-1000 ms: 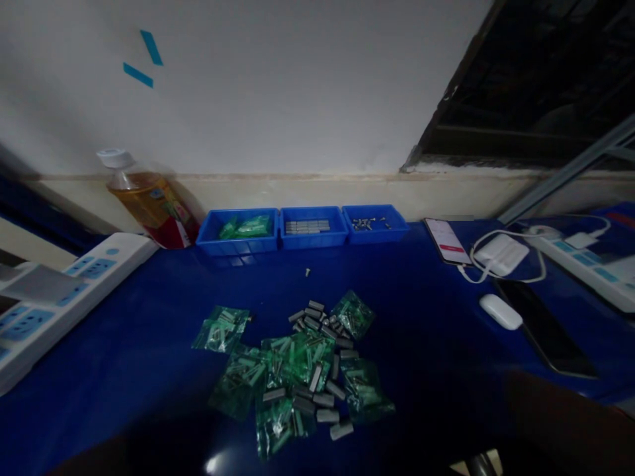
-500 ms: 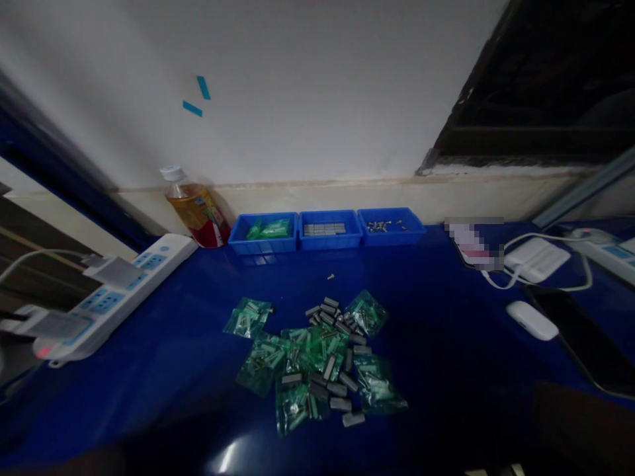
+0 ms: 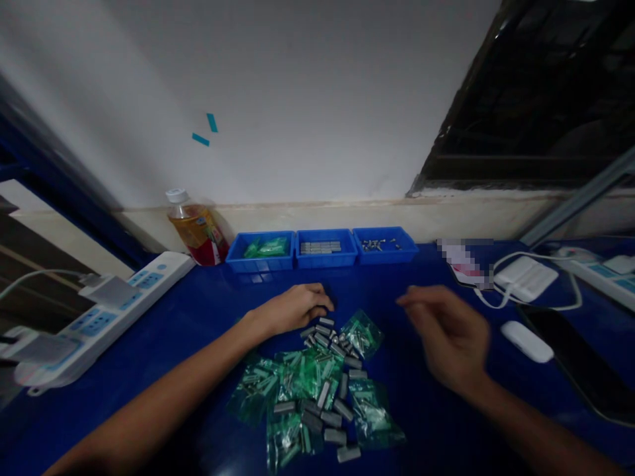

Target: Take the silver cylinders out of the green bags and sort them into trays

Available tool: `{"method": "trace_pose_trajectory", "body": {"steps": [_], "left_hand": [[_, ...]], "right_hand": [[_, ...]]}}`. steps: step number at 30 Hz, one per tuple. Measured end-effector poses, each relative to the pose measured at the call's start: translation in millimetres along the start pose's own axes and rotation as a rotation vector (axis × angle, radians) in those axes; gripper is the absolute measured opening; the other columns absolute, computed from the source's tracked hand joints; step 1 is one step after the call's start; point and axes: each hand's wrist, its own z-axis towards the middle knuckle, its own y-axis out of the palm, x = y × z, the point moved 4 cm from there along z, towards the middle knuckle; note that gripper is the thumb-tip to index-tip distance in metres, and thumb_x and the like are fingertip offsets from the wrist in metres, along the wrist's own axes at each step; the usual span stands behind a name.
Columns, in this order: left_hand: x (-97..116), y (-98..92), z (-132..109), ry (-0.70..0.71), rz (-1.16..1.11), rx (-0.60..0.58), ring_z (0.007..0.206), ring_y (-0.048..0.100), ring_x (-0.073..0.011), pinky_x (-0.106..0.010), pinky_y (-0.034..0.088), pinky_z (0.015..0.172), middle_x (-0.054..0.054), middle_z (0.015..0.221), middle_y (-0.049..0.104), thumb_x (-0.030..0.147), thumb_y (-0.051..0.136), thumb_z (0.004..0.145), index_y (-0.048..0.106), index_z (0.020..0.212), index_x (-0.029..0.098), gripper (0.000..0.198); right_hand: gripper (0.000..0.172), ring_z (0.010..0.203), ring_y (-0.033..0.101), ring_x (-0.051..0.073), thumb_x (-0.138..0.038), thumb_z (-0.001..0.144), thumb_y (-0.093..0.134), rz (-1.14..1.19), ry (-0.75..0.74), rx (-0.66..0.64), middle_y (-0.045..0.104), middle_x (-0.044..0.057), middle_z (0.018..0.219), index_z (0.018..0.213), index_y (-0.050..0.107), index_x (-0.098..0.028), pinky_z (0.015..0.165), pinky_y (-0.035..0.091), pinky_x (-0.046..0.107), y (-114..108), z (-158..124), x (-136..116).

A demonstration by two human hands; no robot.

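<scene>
My left hand rests on the blue table above the pile, fingers bent and drawn together. Its fingertips cover the spot where a small loose screw lay; whatever they hold is hidden. Just below them lie grey metal spacers and several short screws. To the right, my right hand is in the air, its fingers blurred and pointing left. Between and below the hands lie several green plastic bags with small metal parts inside, and more hexagonal spacers at the front.
Three blue bins stand along the wall: one with green bags, one with metal rods, one with screws. A drink bottle and power strip are left. Phones, a white case and cables lie right.
Both my hands have come into view; the left one has reached the loose screw's spot, which it now covers. The whole scene sits slightly lower in the picture.
</scene>
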Motion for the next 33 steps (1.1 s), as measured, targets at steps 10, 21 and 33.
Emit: {"method": "trace_pose_trajectory", "body": {"steps": [10, 21, 33], "left_hand": [[-14.8, -2.5, -17.0, -0.128, 0.004, 0.137, 0.081, 0.058, -0.0148, -0.026, 0.046, 0.076, -0.004, 0.088, 0.058, 0.008, 0.048, 0.082, 0.059, 0.089, 0.016, 0.016], [-33.1, -10.2, -24.2, -0.169, -0.938, 0.340, 0.073, 0.057, -0.0059, -0.021, 0.048, 0.066, 0.000, 0.100, 0.041, 0.023, 0.067, 0.077, 0.039, 0.110, 0.023, 0.043], [-19.8, -19.4, -41.8, -0.237, -0.400, 0.289, 0.086, 0.057, -0.0140, -0.030, 0.048, 0.078, -0.005, 0.099, 0.055, 0.025, 0.053, 0.088, 0.052, 0.105, 0.017, 0.019]], "right_hand": [[0.011, 0.049, 0.045, 0.010, -0.025, 0.086, 0.053, -0.139, -0.132, -0.352, 0.044, -0.006, 0.053, 0.087, 0.062, -0.020, 0.050, 0.034, 0.023, 85.9, 30.7, 36.2], [0.011, 0.070, 0.054, 0.017, -0.021, 0.090, 0.049, -0.366, -0.466, -0.454, 0.061, 0.004, 0.076, 0.096, 0.058, -0.018, 0.066, 0.039, 0.031, 108.2, 32.2, 13.7], [0.015, 0.063, 0.053, 0.016, -0.027, 0.090, 0.050, -0.399, -0.326, -0.225, 0.057, 0.002, 0.066, 0.082, 0.058, -0.019, 0.063, 0.038, 0.029, 82.2, 62.0, 42.9]]}}
